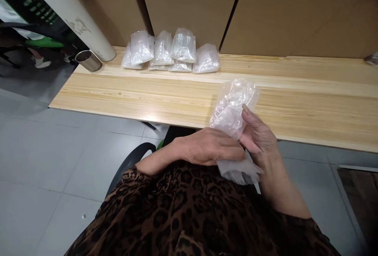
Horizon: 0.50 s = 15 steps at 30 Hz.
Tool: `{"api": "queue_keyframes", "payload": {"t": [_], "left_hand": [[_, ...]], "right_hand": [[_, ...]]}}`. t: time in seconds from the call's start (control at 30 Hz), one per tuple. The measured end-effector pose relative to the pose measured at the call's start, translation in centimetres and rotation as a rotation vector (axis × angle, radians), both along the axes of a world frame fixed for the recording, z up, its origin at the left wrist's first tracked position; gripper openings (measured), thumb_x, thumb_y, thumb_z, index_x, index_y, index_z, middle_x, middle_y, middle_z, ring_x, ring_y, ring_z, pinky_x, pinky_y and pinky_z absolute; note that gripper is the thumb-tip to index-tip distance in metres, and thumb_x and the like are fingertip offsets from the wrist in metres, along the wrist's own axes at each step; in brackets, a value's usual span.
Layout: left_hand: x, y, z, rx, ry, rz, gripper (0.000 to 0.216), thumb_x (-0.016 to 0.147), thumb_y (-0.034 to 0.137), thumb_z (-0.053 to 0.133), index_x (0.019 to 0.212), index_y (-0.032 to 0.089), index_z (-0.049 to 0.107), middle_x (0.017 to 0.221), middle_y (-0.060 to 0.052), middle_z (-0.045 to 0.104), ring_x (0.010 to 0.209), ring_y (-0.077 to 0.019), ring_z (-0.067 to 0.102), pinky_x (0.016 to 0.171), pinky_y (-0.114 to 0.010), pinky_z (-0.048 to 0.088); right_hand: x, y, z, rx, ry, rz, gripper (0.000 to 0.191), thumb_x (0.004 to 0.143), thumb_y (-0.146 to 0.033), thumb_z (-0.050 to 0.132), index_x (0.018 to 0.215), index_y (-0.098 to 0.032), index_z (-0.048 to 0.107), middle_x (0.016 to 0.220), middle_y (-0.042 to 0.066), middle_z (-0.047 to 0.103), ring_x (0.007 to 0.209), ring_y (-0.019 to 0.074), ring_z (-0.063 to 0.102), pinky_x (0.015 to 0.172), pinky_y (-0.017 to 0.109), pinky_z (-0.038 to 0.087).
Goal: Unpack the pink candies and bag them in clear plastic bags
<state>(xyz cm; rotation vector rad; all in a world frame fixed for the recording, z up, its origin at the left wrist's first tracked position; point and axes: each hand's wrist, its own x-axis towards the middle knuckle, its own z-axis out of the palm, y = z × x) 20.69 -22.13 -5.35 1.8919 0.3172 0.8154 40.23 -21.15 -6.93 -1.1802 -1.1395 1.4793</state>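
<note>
Pale wood worktop (pixel 310 102) w/ cardboard boxes (pixel 189 8) stacked along the back; grey tiled floor (pixel 44 141) below.

At rear left, a white bottle (pixel 79 19) w/ a steel cup (pixel 88 60) just beside it. A cluster of small filled bags (pixel 174 51) leans against the boxes.

Left hand (pixel 211 147) and right hand (pixel 260 138) both grip a crumpled clear plastic bag (pixel 232 106), held in front of the worktop's near edge, above the lap.

Bag's mid part is hidden behind the fingers; contents can't be made out. Bottle top is cut off by the frame. Items inside the rear bags are too small to tell.
</note>
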Motion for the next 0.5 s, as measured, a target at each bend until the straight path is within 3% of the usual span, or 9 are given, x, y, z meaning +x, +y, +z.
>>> {"api": "queue_keyframes", "payload": {"t": [0.07,0.13,0.23,0.33,0.43,0.5], "left_hand": [[0.0,0.0,0.1,0.113,0.124,-0.019,0.016,0.098,0.041,0.068,0.100,0.039,0.084,0.113,-0.003,0.085,0.112,-0.0256,0.079,0.105,-0.041,0.059],[-0.2,0.2,0.3,0.208,0.187,-0.017,0.022,0.100,0.032,0.062,0.101,0.036,0.084,0.122,-0.005,0.085,0.121,-0.0261,0.076,0.112,-0.044,0.056],[-0.6,0.8,0.2,0.248,0.146,0.018,0.023,0.098,0.027,0.063,0.103,0.036,0.083,0.122,-0.006,0.085,0.120,-0.0245,0.077,0.113,-0.042,0.057],[-0.4,0.9,-0.4,0.319,0.132,0.016,0.022,0.098,0.024,0.063,0.102,0.035,0.082,0.117,-0.006,0.086,0.114,-0.0231,0.080,0.107,-0.039,0.060],[0.1,0.6,-1.0,0.412,0.187,-0.015,0.025,0.102,0.023,0.059,0.102,0.034,0.081,0.117,-0.006,0.086,0.118,-0.0224,0.078,0.107,-0.039,0.059],[0.2,0.5,-1.4,0.463,0.207,-0.027,0.026,0.102,0.023,0.059,0.103,0.035,0.081,0.118,-0.005,0.085,0.120,-0.0220,0.078,0.111,-0.040,0.057]], "right_hand": [[0.9,0.3,-0.9,0.092,-0.033,-0.035,0.061,0.086,-0.069,0.079,0.132,-0.031,0.066,0.135,0.014,0.074,0.123,0.0374,0.073,0.094,0.056,0.065],[1.7,0.5,-1.6,0.227,-0.077,-0.200,0.070,0.083,-0.067,0.083,0.139,-0.032,0.062,0.141,0.013,0.070,0.128,0.0339,0.070,0.097,0.053,0.064],[2.2,0.8,-1.4,0.341,-0.196,-0.398,0.062,0.080,-0.066,0.087,0.126,-0.028,0.070,0.128,0.009,0.072,0.117,0.0274,0.070,0.096,0.045,0.060],[1.6,1.5,0.1,0.284,-0.296,-0.208,0.045,0.088,-0.068,0.080,0.094,-0.024,0.076,0.090,0.004,0.070,0.084,0.0189,0.064,0.075,0.033,0.053],[0.5,2.4,1.4,0.255,-0.311,-0.007,0.056,0.081,-0.073,0.084,0.072,-0.022,0.064,0.068,-0.001,0.054,0.063,0.0136,0.047,0.058,0.029,0.038],[0.0,2.8,1.5,0.262,-0.315,0.031,0.062,0.079,-0.074,0.086,0.066,-0.023,0.054,0.063,-0.002,0.046,0.060,0.0123,0.040,0.055,0.029,0.032]]}}
